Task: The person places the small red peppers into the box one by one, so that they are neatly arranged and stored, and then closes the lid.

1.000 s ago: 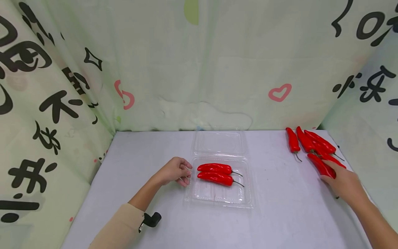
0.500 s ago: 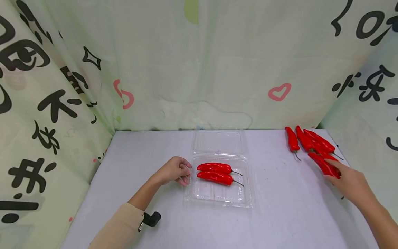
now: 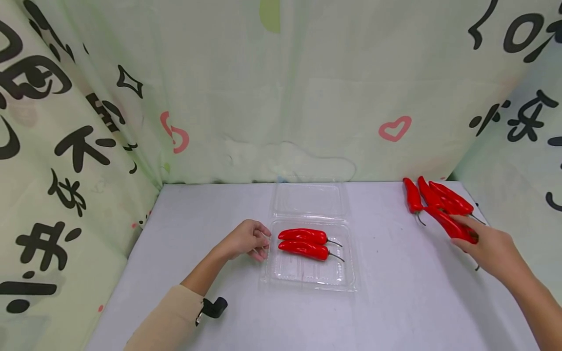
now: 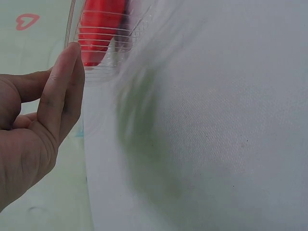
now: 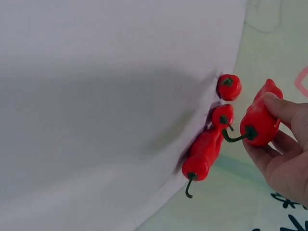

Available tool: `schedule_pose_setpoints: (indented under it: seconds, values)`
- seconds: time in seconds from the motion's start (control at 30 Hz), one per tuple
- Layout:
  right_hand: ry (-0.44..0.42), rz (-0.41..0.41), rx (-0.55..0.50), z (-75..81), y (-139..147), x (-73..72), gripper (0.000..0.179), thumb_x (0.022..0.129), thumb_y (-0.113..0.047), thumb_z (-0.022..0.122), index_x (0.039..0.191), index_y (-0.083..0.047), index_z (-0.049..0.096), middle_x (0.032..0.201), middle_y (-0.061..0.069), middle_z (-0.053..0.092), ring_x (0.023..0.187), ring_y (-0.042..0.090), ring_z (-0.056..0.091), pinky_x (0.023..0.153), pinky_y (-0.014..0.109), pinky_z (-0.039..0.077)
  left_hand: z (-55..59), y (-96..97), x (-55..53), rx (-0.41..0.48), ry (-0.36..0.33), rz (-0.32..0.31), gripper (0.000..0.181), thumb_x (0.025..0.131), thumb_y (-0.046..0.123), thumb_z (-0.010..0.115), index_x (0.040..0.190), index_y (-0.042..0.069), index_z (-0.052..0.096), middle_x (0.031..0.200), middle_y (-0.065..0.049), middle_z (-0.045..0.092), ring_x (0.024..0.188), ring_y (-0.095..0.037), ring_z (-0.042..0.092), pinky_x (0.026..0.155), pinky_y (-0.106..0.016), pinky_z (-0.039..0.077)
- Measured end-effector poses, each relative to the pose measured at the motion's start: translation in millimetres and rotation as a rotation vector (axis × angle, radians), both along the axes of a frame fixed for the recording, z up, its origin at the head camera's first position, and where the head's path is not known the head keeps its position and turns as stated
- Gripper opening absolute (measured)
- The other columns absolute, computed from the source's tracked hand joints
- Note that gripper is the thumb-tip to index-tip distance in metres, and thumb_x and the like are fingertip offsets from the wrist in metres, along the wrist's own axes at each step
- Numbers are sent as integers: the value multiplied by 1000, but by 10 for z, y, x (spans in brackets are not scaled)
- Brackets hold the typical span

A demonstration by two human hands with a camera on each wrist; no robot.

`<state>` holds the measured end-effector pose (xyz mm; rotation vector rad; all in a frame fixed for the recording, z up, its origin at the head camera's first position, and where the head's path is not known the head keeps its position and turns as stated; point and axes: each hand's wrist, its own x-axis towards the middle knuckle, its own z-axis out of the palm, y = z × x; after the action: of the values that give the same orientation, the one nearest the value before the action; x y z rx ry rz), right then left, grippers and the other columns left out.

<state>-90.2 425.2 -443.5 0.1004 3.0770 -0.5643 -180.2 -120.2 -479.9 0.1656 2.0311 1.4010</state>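
A clear plastic clamshell container (image 3: 322, 279) lies with its lid folded back on the white table. Two red chili peppers (image 3: 303, 250) rest side by side in its base, stems pointing right. My left hand (image 3: 247, 239) pinches the container's left rim between thumb and fingers; the left wrist view has the fingertips (image 4: 72, 50) right at the ribbed wall. At the right, my right hand (image 3: 491, 248) grips another red chili pepper (image 5: 262, 120) around its body, its green stem hanging free. That pepper is raised above several others (image 5: 204, 149).
Several loose red peppers (image 3: 412, 196) lie near the table's back right corner. The container's transparent lid (image 3: 309, 201) reaches toward the back edge. Printed curtains (image 3: 307, 97) enclose the back and sides of the white table (image 3: 395, 302).
My right hand has gripped a pepper and lifted it from the pile, shifting it a little to the left. My left hand stays at the container's rim.
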Motion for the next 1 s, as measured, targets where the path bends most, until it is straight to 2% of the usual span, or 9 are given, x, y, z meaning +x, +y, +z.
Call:
schedule_pose_setpoints:
  seconds: [0.2,0.4,0.5,0.6,0.77,0.87,1.0]
  values:
    - [34,57,-23,87,-123,-46,75,83,-10,84,146,7,47,116,41,55,93,50,52,55,44,62,-1,6,-10,-8,2,2,21,99,-1,64,118,-7,60,93,-24,70,63,-20,70,61,-34,65]
    - [49,125,-52,148,-274,-109,77,79,-10,87,145,4,50,123,40,54,105,57,48,60,50,64,9,14,-6,-4,1,2,22,98,-2,64,119,-8,60,93,-24,70,62,-19,70,61,-34,65]
    - [50,161,-55,169,-350,-149,78,77,-11,89,144,3,52,123,39,55,106,56,49,61,49,64,11,19,-5,-3,4,-1,22,98,-2,64,119,-8,59,94,-24,70,62,-19,70,61,-34,65]
    - [55,201,-49,175,-443,-187,77,77,-13,90,144,1,54,116,33,61,101,48,54,58,38,62,15,18,-3,-4,1,2,22,98,-2,64,119,-8,59,94,-24,70,62,-19,70,61,-34,65]
    - [30,235,-49,183,-621,-246,77,79,-18,89,146,-5,54,94,13,66,88,29,56,52,22,52,12,9,-1,-12,-3,6,22,99,-1,64,119,-8,60,94,-24,70,62,-19,70,61,-34,65]
    - [3,251,-53,194,-727,-281,77,80,-20,89,147,-7,54,93,10,66,87,26,55,53,21,51,6,4,-3,-17,-2,6,22,99,-1,64,119,-8,60,94,-23,71,62,-19,70,62,-34,65]
    - [-5,279,-54,207,-862,-314,77,80,-22,90,147,-9,56,106,17,70,92,29,59,59,27,59,-4,0,-7,-21,0,3,22,99,0,64,120,-7,60,94,-22,71,63,-19,71,62,-34,65]
